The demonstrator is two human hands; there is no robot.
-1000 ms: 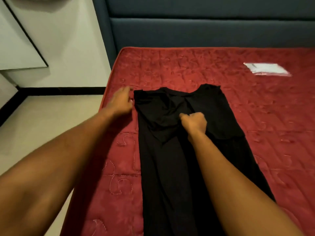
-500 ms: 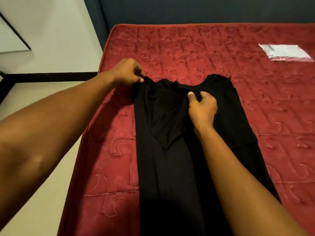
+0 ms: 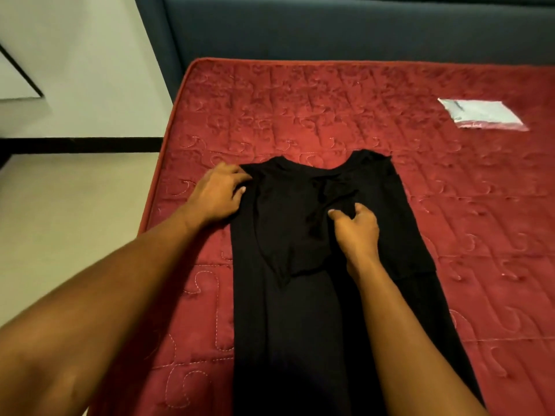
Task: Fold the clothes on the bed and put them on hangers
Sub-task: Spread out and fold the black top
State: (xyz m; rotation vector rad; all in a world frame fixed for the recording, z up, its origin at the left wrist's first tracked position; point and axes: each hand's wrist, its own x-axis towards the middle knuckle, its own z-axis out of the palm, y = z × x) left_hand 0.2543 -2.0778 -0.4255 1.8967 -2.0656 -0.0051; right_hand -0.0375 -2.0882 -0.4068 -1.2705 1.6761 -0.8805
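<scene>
Red quilted mattress [image 3: 330, 115] fills the view, black garment [image 3: 285, 310] laid flat on it. Left hand [image 3: 217, 193] at the shoulder corner, fingers curled, seemingly pinching the edge; right hand [image 3: 357, 229] grips bunched fabric mid-chest. White packet [image 3: 480, 112] lies well apart.

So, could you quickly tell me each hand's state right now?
Left hand: grips the black garment at its top-left corner.
Right hand: pinches the garment's middle.

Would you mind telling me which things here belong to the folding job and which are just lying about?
Part of the job: black garment, flat on the red mattress; left hand gripping its top corner; right hand pinching fabric near its middle. No hanger in view.
Lying about: white plastic packet, far right on the mattress; blue headboard.
</scene>
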